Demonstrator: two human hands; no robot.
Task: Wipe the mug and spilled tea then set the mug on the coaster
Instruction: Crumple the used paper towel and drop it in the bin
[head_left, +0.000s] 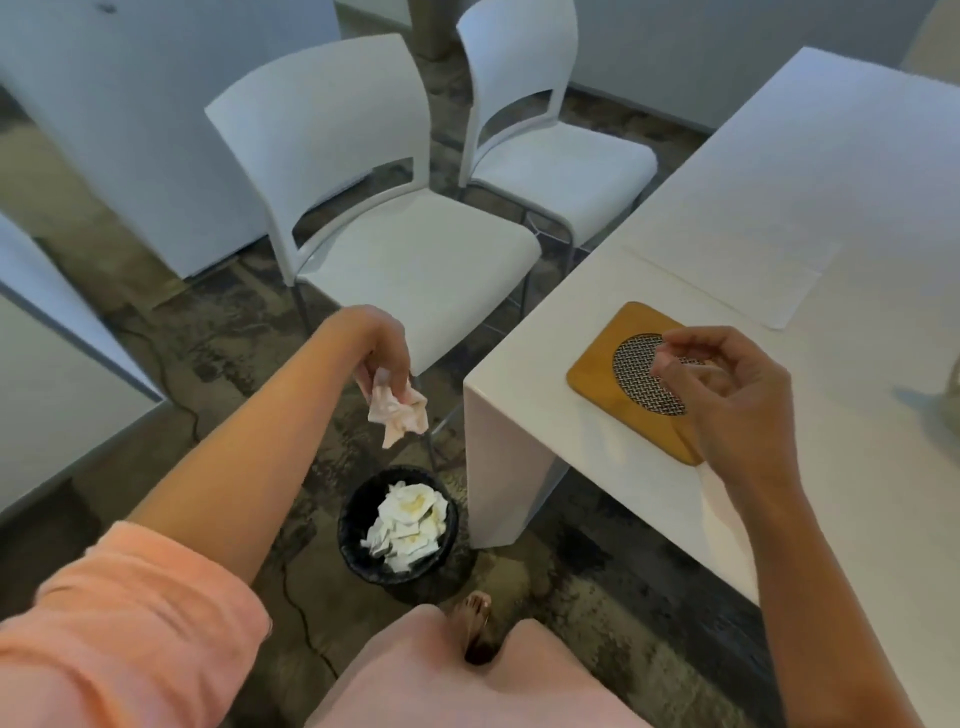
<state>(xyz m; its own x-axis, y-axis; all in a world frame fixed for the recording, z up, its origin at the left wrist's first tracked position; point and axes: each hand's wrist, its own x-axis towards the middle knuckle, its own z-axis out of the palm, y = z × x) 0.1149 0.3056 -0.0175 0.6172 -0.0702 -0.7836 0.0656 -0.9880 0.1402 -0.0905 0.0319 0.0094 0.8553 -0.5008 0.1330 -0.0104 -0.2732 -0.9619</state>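
Above bin – left hand pinching crumpled tissue; right hand loosely curled, empty, over coaster

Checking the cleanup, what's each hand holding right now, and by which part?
The left hand pinches a crumpled tissue by its top edge, above the black bin. The right hand hangs over the coaster, fingers curled, apparently empty.

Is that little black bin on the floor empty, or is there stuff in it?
Not empty. The black bin holds a heap of crumpled white tissues, some stained yellowish, piled near its rim.
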